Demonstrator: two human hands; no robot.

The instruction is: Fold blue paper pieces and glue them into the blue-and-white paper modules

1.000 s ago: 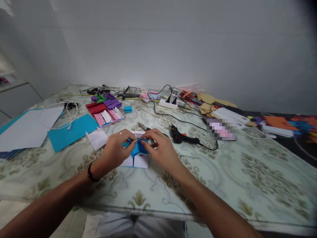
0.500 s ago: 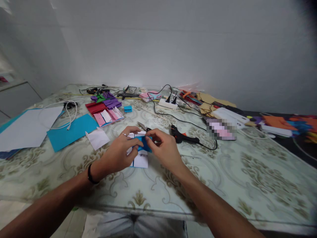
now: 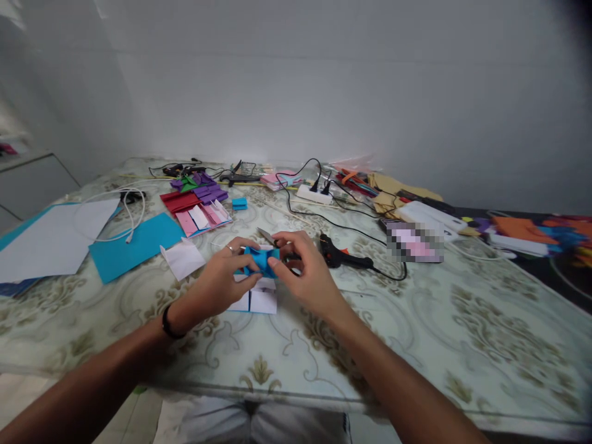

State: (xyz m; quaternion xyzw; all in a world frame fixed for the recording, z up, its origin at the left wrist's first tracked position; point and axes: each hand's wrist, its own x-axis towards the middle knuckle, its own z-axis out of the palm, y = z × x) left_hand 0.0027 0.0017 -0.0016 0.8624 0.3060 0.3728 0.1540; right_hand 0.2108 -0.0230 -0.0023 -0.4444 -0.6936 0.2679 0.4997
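Observation:
Between my two hands is a small folded piece of blue paper (image 3: 261,260). My left hand (image 3: 226,271) pinches its left end, with a ring on one finger. At the right end, the thumb and fingers of my right hand (image 3: 305,266) are closed on it. Beneath, on the table, lie white-faced folded papers with blue edges (image 3: 263,301), partly covered by my hands. Scissors (image 3: 267,235) rest just behind my right hand, their handles mostly hidden. A black glue gun (image 3: 345,254) lies to the right of that hand.
Blue sheet (image 3: 139,246), white sheet (image 3: 50,240) and a small white paper (image 3: 182,258) lie left. Red folded paper (image 3: 178,201) and purple folded papers (image 3: 210,192) sit behind. A white power strip (image 3: 313,194) trails black cords. A phone (image 3: 414,242) lies right.
The blue paper has been lifted and turned, so its brighter blue folded side now shows between my fingers. My right hand has shifted slightly up; more of the white papers below is uncovered.

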